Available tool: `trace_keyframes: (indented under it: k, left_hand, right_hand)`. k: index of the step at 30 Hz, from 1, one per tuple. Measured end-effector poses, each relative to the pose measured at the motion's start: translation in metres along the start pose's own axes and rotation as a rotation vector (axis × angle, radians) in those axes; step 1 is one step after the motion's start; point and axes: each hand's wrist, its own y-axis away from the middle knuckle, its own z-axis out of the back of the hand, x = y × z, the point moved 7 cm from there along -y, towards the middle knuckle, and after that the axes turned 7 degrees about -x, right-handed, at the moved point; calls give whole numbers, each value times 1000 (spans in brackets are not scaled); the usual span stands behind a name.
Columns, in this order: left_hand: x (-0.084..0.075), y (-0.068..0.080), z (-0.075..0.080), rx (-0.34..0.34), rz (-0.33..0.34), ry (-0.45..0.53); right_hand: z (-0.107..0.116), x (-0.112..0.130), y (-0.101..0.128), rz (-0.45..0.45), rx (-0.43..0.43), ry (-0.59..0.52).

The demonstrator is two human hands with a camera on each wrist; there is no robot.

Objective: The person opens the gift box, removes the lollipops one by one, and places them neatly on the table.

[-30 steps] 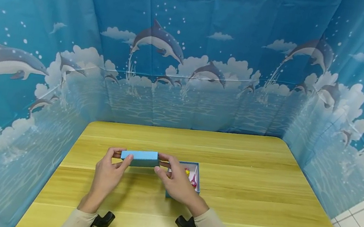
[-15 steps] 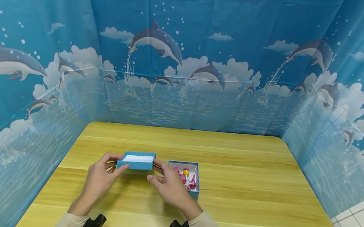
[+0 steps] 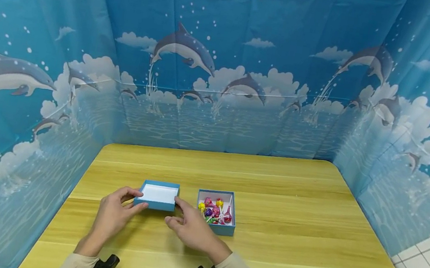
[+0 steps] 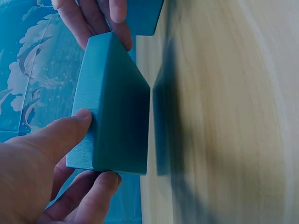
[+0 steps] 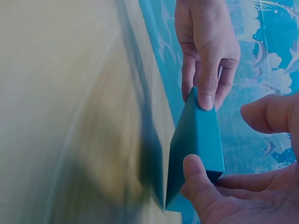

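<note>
Since a second ago the blue lid (image 3: 158,195) has come off the box and turned over: it was held closed-side-up over the box's left edge, and it now sits lower, white inside facing up, to the left of the box. Both hands have dropped toward the table with it.

The left hand (image 3: 112,216) pinches the lid's left end, thumb on one face and fingers under the other, as the left wrist view (image 4: 112,116) shows plainly. The right hand (image 3: 190,227) pinches the lid's right end the same way, thumb on the near face (image 5: 196,149). So the lid lies between the two hands, clamped at both ends. The wrist views show it slightly above the wood with its shadow beneath, tilted rather than flat.

Just beside the right hand, on its far right side, stands the open blue box (image 3: 216,212), resting on the table and holding a cluster of coloured lollipops (image 3: 213,209). Lid and box are close but apart.

All of this sits on the yellow wooden table (image 3: 292,202), walled on three sides by a blue dolphin-print backdrop (image 3: 226,61).
</note>
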Motion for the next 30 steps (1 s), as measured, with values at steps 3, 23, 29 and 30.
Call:
trace_keyframes:
  k: [3,23,29,30]
  left_hand:
    - [3,2,-1,10,1,-41]
    - [13,8,-4,66,-41,-167]
    - [3,9,-6,25,-148,-246]
    - [1,9,-8,21,-163,-250]
  right_hand:
    - [-4,-2,1,-6,10,27]
    - [-16,-9,4,14,70,165]
    - [-13,-7,6,29,66,232]
    - [-13,-6,6,34,63,234]
